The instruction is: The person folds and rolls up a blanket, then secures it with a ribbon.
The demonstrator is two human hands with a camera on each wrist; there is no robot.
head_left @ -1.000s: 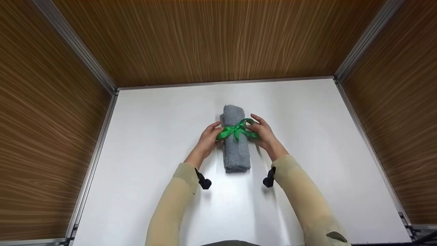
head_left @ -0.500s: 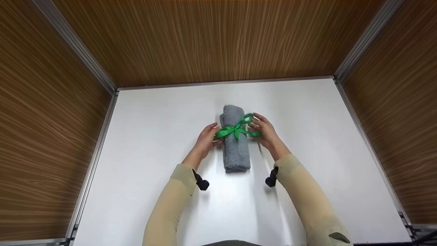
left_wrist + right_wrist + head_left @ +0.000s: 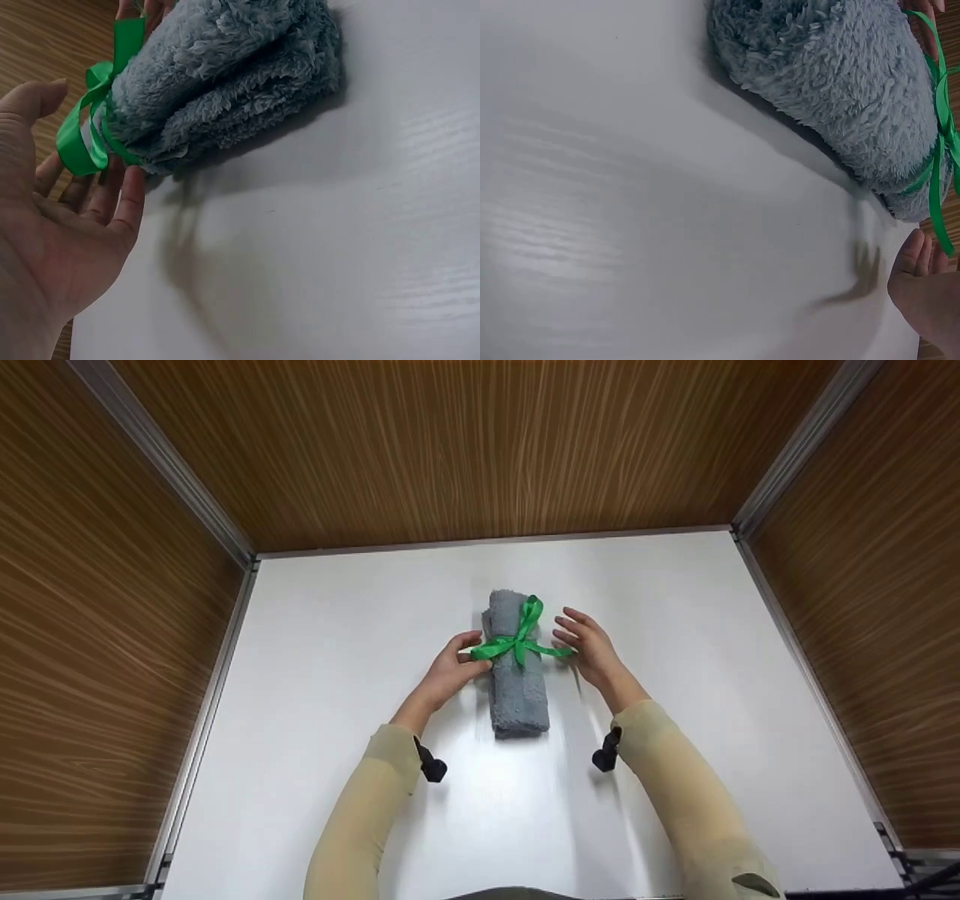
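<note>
A rolled grey towel (image 3: 517,697) lies lengthwise in the middle of the white table (image 3: 337,660), tied round its middle with a green ribbon (image 3: 517,641) in a bow. My left hand (image 3: 454,664) rests at the towel's left side, fingers relaxed and touching the left loop. In the left wrist view the palm (image 3: 52,247) is open beside the ribbon (image 3: 79,142) and towel (image 3: 225,67). My right hand (image 3: 589,649) hovers at the right of the towel with fingers spread, close to the right ribbon tail and holding nothing. The right wrist view shows the towel (image 3: 832,82), ribbon (image 3: 939,150) and my fingertips (image 3: 915,259).
Wood-grain walls (image 3: 480,450) with metal corner rails enclose the table on the left, back and right. Bare white tabletop surrounds the towel on all sides.
My right hand has let go of the ribbon loop and drawn back to the right with its fingers spread. One loop now lies up along the towel. My left hand has loosened.
</note>
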